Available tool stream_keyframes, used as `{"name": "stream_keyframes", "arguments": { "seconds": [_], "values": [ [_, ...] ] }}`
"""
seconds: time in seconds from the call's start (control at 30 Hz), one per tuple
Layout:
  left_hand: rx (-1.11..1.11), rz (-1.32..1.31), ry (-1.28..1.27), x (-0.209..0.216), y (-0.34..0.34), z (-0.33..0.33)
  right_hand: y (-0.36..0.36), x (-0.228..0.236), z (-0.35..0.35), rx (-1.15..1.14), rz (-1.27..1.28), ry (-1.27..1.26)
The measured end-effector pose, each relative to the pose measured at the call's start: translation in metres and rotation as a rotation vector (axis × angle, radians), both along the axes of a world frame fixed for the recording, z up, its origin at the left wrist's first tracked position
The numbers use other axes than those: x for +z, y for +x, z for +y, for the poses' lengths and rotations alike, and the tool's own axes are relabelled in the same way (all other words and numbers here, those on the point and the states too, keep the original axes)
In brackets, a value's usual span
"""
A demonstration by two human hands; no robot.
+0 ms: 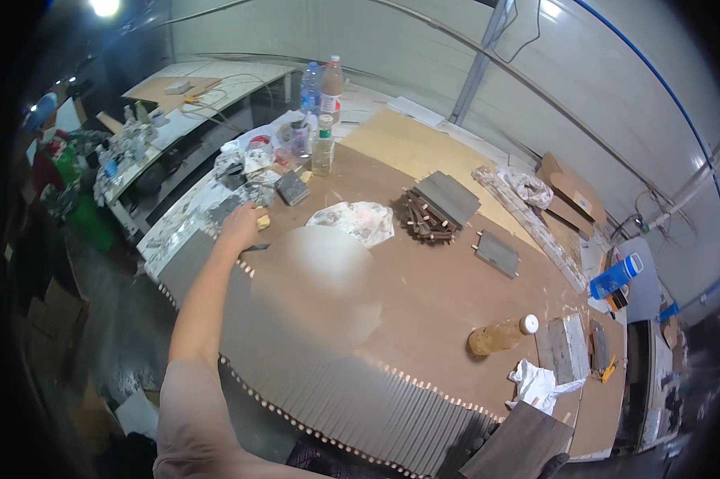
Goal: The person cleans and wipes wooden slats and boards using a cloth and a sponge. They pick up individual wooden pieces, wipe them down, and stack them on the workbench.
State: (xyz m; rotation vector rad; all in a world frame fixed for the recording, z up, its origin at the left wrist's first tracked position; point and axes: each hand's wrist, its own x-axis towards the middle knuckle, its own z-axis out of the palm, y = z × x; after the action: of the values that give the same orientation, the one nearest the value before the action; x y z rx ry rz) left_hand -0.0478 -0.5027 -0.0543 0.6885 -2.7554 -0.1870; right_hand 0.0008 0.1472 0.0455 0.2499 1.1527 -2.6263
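Note:
My left hand [242, 227] reaches to the far left of the table, its fingers bent over a small yellow block [262, 219]. Just nearer lies a dark flat strip [256, 248]. At the lower right, a dark-gloved hand, my right hand [558, 463], grips a grey board [519, 441] with light wooden pegs at its end; the board hides most of it. Beneath my left arm and along the front edge runs a long row of grey slats [360, 407] with light peg ends on both sides. A blurred patch covers the table's middle.
Beyond my left hand are a dark grey block [293, 188], a stained white cloth [352, 223] and several bottles [323, 152]. A stack of grey boards [447, 199] stands farther back. To the right are a yellowish bottle [499, 336], crumpled white paper [535, 385] and a blue bottle [615, 277].

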Motion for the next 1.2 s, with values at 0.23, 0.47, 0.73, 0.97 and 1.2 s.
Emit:
{"name": "stream_keyframes", "arguments": {
  "seconds": [0.23,0.47,0.73,0.97,1.2],
  "values": [
    [-0.066,-0.187,-0.176,-0.034,-0.039,-0.070,0.008,0.006,-0.053,-0.077,-0.046,0.057],
    [-0.031,-0.247,-0.129,-0.035,-0.048,-0.072,0.013,0.011,-0.077,-0.123,-0.068,0.085],
    [-0.389,0.300,1.469,0.033,-0.022,0.004,0.018,0.014,-0.081,-0.052,-0.026,0.016],
    [-0.659,0.254,2.052,0.082,0.031,0.172,-0.004,0.028,-0.090,0.167,0.064,-0.230],
    [-0.861,0.171,1.206,0.102,0.086,0.329,-0.007,0.038,-0.068,0.256,0.039,-0.394]
  ]
}}
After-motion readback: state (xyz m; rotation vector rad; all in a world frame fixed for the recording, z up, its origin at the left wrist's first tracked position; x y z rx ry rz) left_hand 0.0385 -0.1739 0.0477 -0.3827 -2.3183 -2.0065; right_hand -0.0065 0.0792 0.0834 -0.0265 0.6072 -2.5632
